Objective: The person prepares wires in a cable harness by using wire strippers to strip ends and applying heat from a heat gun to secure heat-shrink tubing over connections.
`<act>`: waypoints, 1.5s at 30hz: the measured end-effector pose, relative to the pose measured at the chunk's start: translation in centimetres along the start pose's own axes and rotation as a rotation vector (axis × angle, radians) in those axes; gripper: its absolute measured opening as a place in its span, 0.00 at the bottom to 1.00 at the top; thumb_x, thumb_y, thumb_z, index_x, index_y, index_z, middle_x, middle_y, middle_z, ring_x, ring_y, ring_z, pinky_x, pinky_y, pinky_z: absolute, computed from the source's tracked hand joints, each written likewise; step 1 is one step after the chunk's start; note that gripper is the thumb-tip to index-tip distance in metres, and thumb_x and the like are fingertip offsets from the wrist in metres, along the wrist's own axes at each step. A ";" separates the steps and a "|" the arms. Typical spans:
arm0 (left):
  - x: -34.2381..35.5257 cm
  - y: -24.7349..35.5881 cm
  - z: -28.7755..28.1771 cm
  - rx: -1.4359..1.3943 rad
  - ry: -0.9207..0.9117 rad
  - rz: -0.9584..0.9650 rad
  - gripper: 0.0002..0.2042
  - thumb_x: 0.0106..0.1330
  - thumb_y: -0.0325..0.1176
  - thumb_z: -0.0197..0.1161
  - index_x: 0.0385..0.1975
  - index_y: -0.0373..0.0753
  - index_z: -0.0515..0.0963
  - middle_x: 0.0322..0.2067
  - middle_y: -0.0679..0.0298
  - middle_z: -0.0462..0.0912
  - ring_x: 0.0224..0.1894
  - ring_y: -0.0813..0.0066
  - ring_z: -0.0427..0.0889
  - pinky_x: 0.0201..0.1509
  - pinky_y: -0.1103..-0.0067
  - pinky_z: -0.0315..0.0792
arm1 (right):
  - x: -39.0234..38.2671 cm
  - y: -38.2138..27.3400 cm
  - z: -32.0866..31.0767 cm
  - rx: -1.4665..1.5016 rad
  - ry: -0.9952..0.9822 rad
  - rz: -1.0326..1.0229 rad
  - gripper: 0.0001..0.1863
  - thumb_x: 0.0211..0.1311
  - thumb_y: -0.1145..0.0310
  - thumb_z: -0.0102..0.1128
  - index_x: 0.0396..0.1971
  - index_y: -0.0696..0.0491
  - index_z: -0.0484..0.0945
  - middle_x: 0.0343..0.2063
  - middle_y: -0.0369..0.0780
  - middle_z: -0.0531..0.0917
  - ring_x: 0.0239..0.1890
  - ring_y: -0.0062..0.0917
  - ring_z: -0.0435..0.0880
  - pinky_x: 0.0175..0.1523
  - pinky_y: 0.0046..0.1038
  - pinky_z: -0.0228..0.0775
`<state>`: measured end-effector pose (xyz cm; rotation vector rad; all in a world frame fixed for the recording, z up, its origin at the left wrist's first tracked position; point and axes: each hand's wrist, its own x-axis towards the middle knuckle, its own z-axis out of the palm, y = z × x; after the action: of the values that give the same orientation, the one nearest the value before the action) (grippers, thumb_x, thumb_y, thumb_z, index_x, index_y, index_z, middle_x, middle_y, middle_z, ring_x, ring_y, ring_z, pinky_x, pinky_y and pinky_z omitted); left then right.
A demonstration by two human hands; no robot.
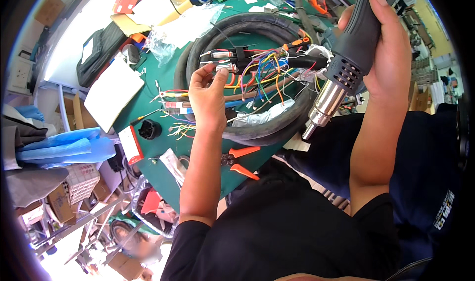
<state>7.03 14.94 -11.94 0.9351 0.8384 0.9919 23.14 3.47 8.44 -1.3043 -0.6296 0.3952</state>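
My right hand (388,53) grips a black heat gun (347,65). The gun's silver nozzle points down, off the near right side of the green table. With finger and thumb closed, my left hand (209,95) pinches one of the silver metal terminals (225,67) at a black connector piece (241,59). From this piece a bundle of thin, many-coloured wires (269,68) fans out to the right. Thicker wires with red, brown and blue sheaths (185,105) lie beside my left wrist. Behind all this, a thick black cable (198,41) is coiled on the table.
Orange-handled wire pliers (241,160) lie near the table's front edge. To the left are a black round part (149,129), a red-and-white box (130,145) and an open notebook (114,94). Clear plastic bags (185,26) and an open carton (148,13) sit at the back.
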 end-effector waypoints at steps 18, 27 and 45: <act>0.7 -1.0 0.8 -0.218 -0.116 -0.034 0.13 0.59 0.28 0.67 0.42 0.35 0.75 0.36 0.66 0.77 0.39 0.81 0.75 0.44 0.82 0.69 | 1.3 -0.3 1.3 -0.071 -0.064 -0.224 0.22 0.66 0.55 0.53 0.40 0.63 0.76 0.18 0.39 0.79 0.20 0.23 0.79 0.26 0.24 0.73; 0.1 -1.5 1.5 -0.273 -0.010 -0.005 0.08 0.65 0.30 0.60 0.42 0.40 0.74 0.36 0.68 0.77 0.35 0.83 0.73 0.43 0.82 0.71 | 5.0 1.1 2.7 0.064 -0.190 -0.142 0.23 0.65 0.54 0.54 0.41 0.63 0.76 0.19 0.39 0.78 0.20 0.23 0.80 0.24 0.24 0.73; -0.1 -1.2 2.5 -0.171 0.091 0.050 0.15 0.64 0.32 0.62 0.49 0.36 0.72 0.43 0.64 0.76 0.39 0.79 0.77 0.36 0.79 0.76 | 8.5 2.7 2.3 0.157 -0.319 -0.111 0.21 0.64 0.56 0.55 0.39 0.63 0.75 0.20 0.40 0.79 0.19 0.23 0.79 0.24 0.23 0.73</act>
<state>9.60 13.89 -12.08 0.7722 0.7954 1.1378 28.42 10.94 7.89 -1.0595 -0.9154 0.5563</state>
